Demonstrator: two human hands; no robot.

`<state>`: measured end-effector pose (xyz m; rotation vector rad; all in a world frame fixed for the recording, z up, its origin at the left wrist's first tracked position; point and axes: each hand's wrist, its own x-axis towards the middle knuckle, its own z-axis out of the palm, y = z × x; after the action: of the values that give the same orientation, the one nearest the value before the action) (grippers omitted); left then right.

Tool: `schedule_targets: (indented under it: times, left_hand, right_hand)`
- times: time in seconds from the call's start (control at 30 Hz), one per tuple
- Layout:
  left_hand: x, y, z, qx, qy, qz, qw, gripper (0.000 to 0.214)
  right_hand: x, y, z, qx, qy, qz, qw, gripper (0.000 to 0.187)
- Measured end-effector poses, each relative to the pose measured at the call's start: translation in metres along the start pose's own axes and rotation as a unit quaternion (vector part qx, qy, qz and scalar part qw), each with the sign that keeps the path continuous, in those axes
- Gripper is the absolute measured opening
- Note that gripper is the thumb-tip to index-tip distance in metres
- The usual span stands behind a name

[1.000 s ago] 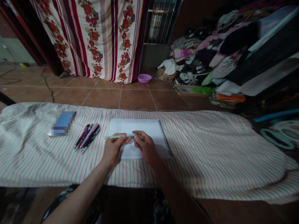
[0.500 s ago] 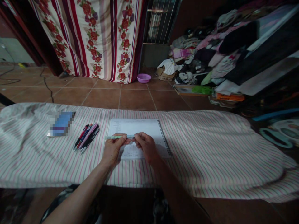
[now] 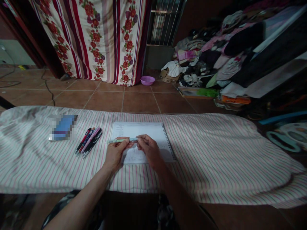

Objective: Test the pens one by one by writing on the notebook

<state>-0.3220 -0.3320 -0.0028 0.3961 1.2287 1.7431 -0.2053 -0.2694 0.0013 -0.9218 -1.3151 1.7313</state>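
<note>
A slim pale green and light blue pen (image 3: 120, 140) lies level between my two hands, just over an open spiral notebook (image 3: 141, 127). My left hand (image 3: 116, 151) is closed in a pinch around its middle, thumb on top. At the pen's right end, the fingers of my right hand (image 3: 148, 147) are pinched on the light blue part. The notebook's coil runs down its right side, and its page carries faint writing or print too small to read. Left of the notebook, several pens (image 3: 88, 140) rest in a bunch, red, pink and black among them.
A blurred-out blue phone-like thing (image 3: 63, 127) lies at the left of the striped cloth (image 3: 216, 153) covering the table. Beyond are a tiled floor, a purple basin (image 3: 147, 80), a floral curtain (image 3: 96, 41) and a heap of clothes (image 3: 216, 54) at the right.
My right fingers have shifted very slightly along the pen's right end. My left hand, the notebook and the bunch of pens stay where they were.
</note>
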Motion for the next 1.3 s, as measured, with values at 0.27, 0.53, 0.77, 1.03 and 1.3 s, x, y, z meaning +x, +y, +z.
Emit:
schedule_targets:
  times: [0.27, 0.53, 0.77, 1.03, 1.3]
  left_hand:
    - [-0.0017, 0.0008, 0.0005, 0.036, -0.013, 0.017, 0.999, 0.026]
    - [-0.0009, -0.0027, 0.0018, 0.038, 0.007, 0.005, 0.999, 0.026]
    - [-0.0006, -0.0035, 0.0009, 0.015, -0.002, 0.011, 1.000, 0.027]
    - [-0.0036, -0.0011, 0.0000, 0.059, -0.024, 0.032, 0.997, 0.028]
    - [-0.0040, -0.0016, 0.0026, 0.052, -0.021, 0.020, 0.998, 0.026]
  right_hand:
    - [0.0020, 0.0041, -0.0033, -0.068, 0.006, -0.010, 0.998, 0.037]
    - [0.0032, 0.0046, -0.0052, -0.021, 0.012, 0.005, 1.000, 0.021]
    - [0.0025, 0.0048, -0.0068, 0.020, -0.013, 0.025, 0.999, 0.023]
    - [-0.0004, 0.0036, -0.0036, -0.026, -0.009, 0.035, 0.999, 0.038]
    - [0.0033, 0.0057, -0.0054, -0.047, 0.004, 0.007, 0.999, 0.028]
